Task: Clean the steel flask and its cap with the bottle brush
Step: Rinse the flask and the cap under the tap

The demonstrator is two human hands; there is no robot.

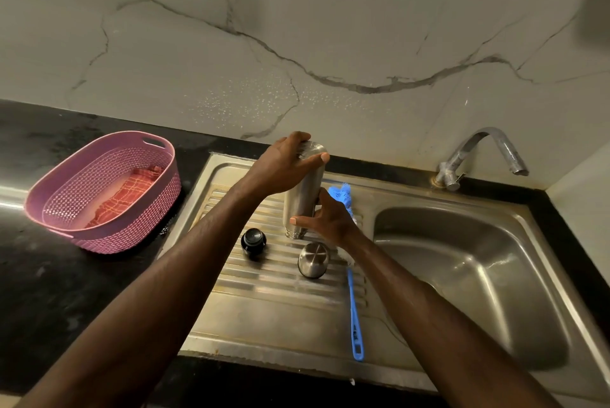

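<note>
The steel flask (302, 199) stands upside down on the ribbed drainboard (264, 302), neck end down. My left hand (287, 163) grips its upper end from the left. My right hand (326, 219) holds its lower part from the right, thumb across the front. The steel cap (313, 259) lies on the drainboard just in front of the flask. A black inner stopper (253, 242) sits to the cap's left. The blue bottle brush (355, 308) lies along the drainboard's right side, bristle head (341, 194) behind my right hand.
The sink basin (478, 275) lies to the right, with a steel tap (478, 153) at its back edge. A pink plastic basket (99, 193) holding an orange checked cloth (128, 196) stands on the black counter (49, 292) at the left. A marble wall rises behind.
</note>
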